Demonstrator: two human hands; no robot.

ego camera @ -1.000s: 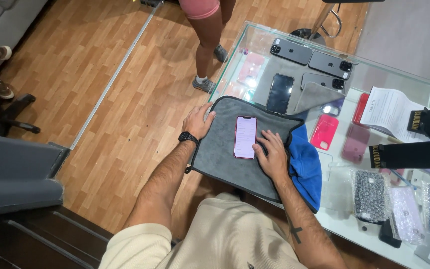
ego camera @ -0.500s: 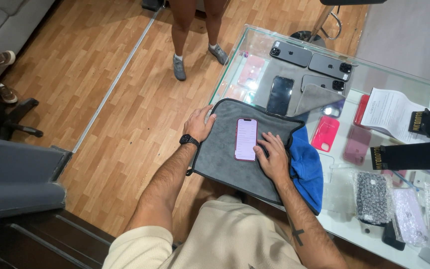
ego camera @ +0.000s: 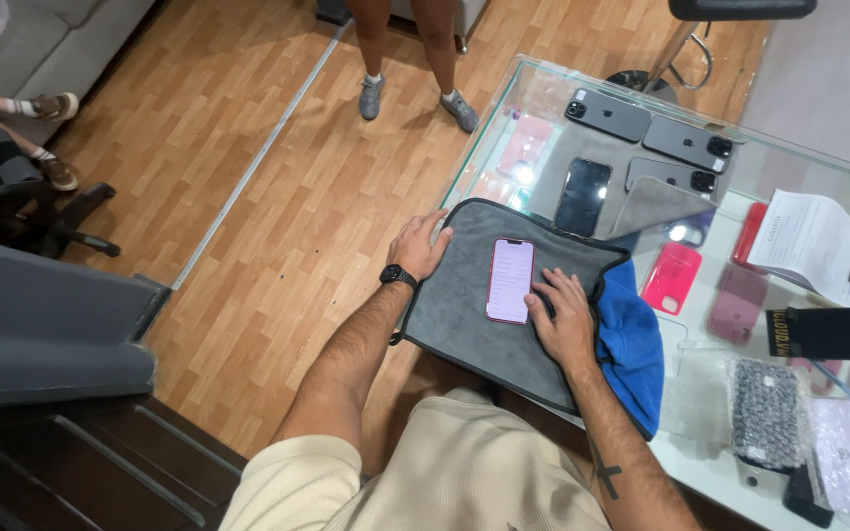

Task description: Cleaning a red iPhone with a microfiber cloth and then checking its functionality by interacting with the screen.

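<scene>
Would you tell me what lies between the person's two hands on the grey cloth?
In the head view, a pink phone with its screen lit lies face up between left hand and right hand.

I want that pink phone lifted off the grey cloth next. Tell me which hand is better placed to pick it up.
Probably the right hand: it lies flat on the grey cloth with its fingertips at the pink phone's edge. The left hand rests at the cloth's far edge, apart from the phone.
</scene>
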